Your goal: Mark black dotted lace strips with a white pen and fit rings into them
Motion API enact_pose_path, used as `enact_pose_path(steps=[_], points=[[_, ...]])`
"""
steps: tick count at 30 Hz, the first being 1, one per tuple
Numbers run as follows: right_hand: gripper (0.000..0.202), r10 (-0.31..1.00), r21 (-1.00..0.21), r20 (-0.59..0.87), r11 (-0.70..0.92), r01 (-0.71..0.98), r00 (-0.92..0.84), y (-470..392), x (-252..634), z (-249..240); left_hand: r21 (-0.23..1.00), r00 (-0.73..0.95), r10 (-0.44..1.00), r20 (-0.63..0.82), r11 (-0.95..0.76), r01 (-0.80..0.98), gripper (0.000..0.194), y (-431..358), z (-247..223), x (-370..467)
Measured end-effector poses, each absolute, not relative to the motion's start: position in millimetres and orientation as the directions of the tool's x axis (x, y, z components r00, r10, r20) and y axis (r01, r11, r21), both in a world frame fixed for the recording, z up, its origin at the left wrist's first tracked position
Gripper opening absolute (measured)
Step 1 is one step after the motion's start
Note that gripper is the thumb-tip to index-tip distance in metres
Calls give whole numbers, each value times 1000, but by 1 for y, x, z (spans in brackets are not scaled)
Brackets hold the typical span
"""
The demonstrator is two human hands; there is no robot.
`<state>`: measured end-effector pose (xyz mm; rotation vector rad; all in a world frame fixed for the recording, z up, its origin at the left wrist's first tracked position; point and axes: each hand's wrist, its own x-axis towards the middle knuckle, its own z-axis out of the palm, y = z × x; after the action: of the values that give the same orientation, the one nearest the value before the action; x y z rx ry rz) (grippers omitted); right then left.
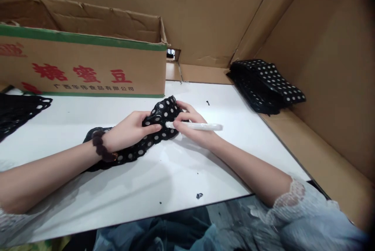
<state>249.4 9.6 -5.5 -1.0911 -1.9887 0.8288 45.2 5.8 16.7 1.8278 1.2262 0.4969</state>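
A black fabric piece with white dots (140,152) lies slantwise on the white table, its upper end bunched between both hands. My left hand (129,130), with a dark fluffy band on the wrist, is closed on this fabric, thumb on top. My right hand (191,124) pinches a slim white pen-like tool (205,126); its tip touches or nearly touches the dotted fabric near my left thumb. Some fingers of the right hand also rest at the fabric's far edge.
A cardboard box with red lettering (102,75) stands at the back left. Dark netted fabric (17,112) lies at the left edge, and a folded dotted stack (263,83) at the back right. Cardboard walls (211,13) enclose the white table (234,165). Small black scraps (199,196) lie near the front.
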Motion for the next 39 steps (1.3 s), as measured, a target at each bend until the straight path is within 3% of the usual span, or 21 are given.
enact_pose_path(steps=[6,11,18,24,33,36,39], points=[[22,843,-940,89,247,236,-530,19,254,0,840,456,880,-131,-146,523,33,9,14,43],[26,830,-948,86,238,210,-551,16,252,3,853,501,858,-114,-174,493,36,10,15,43],[31,851,-916,40,240,320,-523,12,249,1,860,517,843,-148,-149,489,41,11,13,44],[32,871,-922,28,212,324,-491,10,249,0,874,564,814,-138,-169,457,38,14,13,42],[31,905,-935,19,166,312,-424,8,243,-1,906,578,788,-212,-64,419,39,14,14,43],[33,920,-895,53,216,390,-387,4,240,-2,888,572,796,-199,-101,450,34,14,14,42],[31,910,-780,167,358,513,-380,2,236,-4,862,553,815,-170,-149,484,32,13,13,43]])
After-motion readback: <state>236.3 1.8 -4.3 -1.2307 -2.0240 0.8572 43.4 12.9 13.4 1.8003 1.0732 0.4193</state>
